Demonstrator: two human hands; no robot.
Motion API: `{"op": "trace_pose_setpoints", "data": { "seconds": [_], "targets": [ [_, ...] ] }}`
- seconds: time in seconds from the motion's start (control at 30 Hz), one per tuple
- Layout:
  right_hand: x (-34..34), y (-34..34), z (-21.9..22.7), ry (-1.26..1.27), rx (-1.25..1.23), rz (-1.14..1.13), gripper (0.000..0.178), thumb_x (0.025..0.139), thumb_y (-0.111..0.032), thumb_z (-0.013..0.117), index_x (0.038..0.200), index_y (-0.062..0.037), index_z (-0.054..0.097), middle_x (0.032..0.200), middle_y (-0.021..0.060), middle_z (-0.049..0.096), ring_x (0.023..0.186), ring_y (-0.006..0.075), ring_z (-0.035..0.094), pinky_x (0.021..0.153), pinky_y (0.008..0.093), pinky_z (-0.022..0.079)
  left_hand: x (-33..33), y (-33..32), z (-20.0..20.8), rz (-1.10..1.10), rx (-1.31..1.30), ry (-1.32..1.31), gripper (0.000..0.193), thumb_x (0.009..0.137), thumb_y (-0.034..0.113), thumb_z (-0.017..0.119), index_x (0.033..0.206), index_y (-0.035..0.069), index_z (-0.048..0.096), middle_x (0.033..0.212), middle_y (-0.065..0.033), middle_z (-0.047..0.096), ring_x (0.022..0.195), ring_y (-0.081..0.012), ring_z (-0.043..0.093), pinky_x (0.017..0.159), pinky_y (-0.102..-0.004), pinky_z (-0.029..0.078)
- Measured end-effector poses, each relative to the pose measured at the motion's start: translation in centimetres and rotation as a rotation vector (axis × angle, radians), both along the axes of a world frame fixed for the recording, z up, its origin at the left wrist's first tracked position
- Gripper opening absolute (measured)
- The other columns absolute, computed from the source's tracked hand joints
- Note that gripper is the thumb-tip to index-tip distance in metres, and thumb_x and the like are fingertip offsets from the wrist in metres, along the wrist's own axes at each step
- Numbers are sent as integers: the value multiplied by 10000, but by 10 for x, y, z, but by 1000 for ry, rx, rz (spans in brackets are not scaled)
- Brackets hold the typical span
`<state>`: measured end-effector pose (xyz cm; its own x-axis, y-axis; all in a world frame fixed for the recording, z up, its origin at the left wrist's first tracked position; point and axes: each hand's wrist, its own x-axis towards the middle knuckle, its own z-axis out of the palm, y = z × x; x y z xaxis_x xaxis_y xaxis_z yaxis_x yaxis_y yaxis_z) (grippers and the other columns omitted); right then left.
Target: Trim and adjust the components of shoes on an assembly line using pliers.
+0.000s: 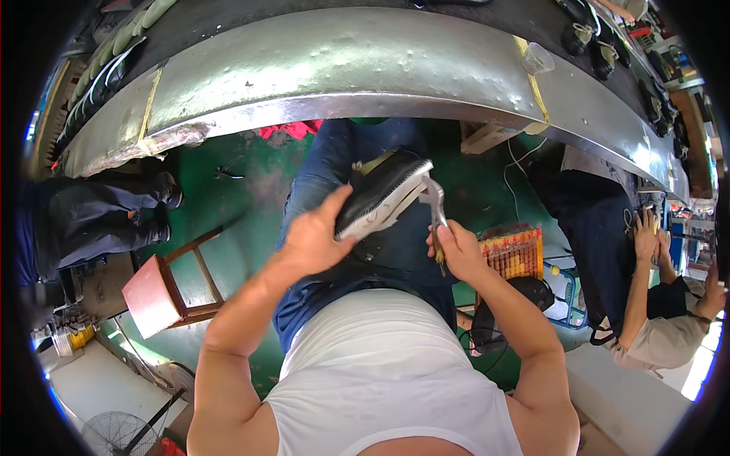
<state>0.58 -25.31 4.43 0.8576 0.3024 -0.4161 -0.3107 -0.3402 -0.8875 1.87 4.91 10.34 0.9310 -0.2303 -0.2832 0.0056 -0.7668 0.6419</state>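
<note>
Shoe [382, 191], black and elongated, curved metal tool [436, 202]

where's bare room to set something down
Mostly bare: the metal ledge between its yellow strips; green floor between the stool and left leg. Crowded: the lap, where the left hand holds a shoe, the right hand a metal tool; upper right, with dark shoes.

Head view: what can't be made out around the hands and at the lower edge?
Head: the shoe's side turned to the floor, hidden by the shoe itself.
Head: part of the metal tool's handle, covered by the right hand.
Head: whether the tool's tip grips the shoe; too small.
Head: the fan's bottom, cut off by the lower edge.
</note>
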Motion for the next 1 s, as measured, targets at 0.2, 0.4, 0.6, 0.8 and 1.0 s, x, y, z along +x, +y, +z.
{"op": "trace_pose_setpoints", "data": {
  "seconds": [0.2, 0.4, 0.6, 0.8, 1.0],
  "targets": [
    [-3, -14, -8, 62, 109, -189, 277, 1019, -229, 522, 1091, 31, 584, 869, 61, 643, 717, 122, 622, 664, 284, 506, 47, -2, 66, 180, -739, -199, 826, 677, 9, 863, 1370, 25, 415, 1098, -152, 687, 1001, -205, 679, 868, -323, 551],
    [-7, -24, 2, 165, 123, -57, 239, 992, -214, 552, 1111, -7, 569, 912, 61, 627, 757, 125, 605, 709, 300, 509, 103, -39, 26, 219, -578, -5, 505, 822, 336, 818, 1068, -64, 633, 897, -99, 700, 803, -135, 655, 737, -293, 544],
    [2, 10, 12, -153, -31, -88, 254, 987, -234, 555, 1057, 10, 558, 825, 109, 644, 742, 213, 637, 729, 353, 510, 101, -63, -105, 500, -453, 336, 677, 854, 406, 762, 1266, -96, 574, 1107, -203, 682, 993, -226, 662, 863, -361, 527],
    [19, -8, 22, -36, -196, 287, 259, 967, -240, 587, 991, 17, 574, 708, 124, 620, 694, 230, 628, 686, 368, 502, 35, -32, -58, 116, -182, 88, 532, 884, 318, 690, 1232, -76, 607, 1035, -240, 698, 935, -345, 697, 855, -384, 537],
    [31, 3, 24, 504, 200, 341, 302, 978, -255, 604, 1161, -15, 619, 1006, 63, 663, 897, 156, 657, 685, 285, 548, 18, -41, -61, 167, -112, -182, 313, 962, 240, 579, 1090, -28, 680, 918, -268, 674, 860, -423, 665, 761, -450, 540]
  ]
}}
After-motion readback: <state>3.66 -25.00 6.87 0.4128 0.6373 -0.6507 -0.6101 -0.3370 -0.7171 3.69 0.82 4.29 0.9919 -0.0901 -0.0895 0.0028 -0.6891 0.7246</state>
